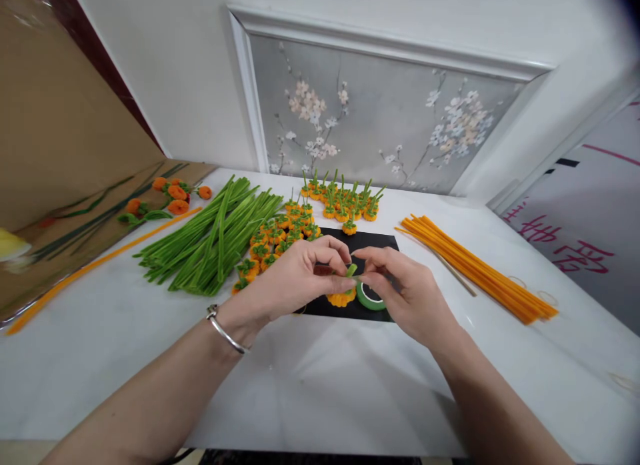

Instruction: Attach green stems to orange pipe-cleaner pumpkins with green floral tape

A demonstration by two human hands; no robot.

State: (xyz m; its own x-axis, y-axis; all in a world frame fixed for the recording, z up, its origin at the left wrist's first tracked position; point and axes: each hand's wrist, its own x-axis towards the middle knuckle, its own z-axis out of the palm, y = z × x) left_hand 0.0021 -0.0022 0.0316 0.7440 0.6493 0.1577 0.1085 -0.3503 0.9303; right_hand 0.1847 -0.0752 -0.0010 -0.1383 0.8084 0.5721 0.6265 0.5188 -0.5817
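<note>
Both hands meet above a black mat near the table's middle. Between and just below my fingertips is a small orange pumpkin shape with a green stem. My left hand is closed at the stem, its fingers curled in a pinch. My right hand is pinched too, its fingertips close to the stem; whatever thin piece it may hold is too small to make out. A roll of green tape lies on the mat under my right hand.
Green stems lie left of several finished orange pumpkins; more pumpkins stand behind the mat. Orange stems lie right. Orange flowers rest at the far left. A wall panel borders the table.
</note>
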